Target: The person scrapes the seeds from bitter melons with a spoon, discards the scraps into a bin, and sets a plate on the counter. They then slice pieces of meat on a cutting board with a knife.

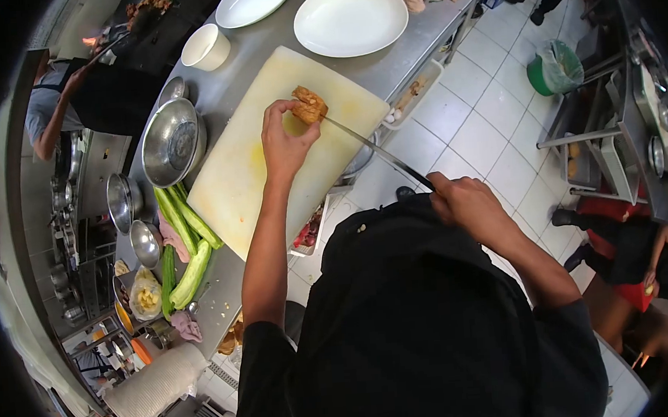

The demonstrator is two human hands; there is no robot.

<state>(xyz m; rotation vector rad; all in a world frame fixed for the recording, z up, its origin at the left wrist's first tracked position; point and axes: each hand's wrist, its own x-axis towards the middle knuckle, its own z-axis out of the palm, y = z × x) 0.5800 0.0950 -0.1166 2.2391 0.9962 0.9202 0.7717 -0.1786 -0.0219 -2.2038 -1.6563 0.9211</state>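
Observation:
My left hand (287, 141) pinches a browned, fried-looking block of food (310, 105) between thumb and fingers over the white cutting board (228, 165). The food's crust looks rough and golden; its exact kind does not show. In my right hand (468, 206), closed round the handle, is a long knife (380, 152) seen nearly edge-on. Its blade reaches up and left across the board's near edge, with the tip end right at the lower right side of the food. Yellowish stains mark the board near my left hand.
White oval plates (351, 19) and a white tub (206, 48) stand beyond the board. To the left are metal bowls (171, 143) and long green vegetables (191, 276). A tray (416, 92) sits below the counter edge. Other people (75, 102) work around the kitchen.

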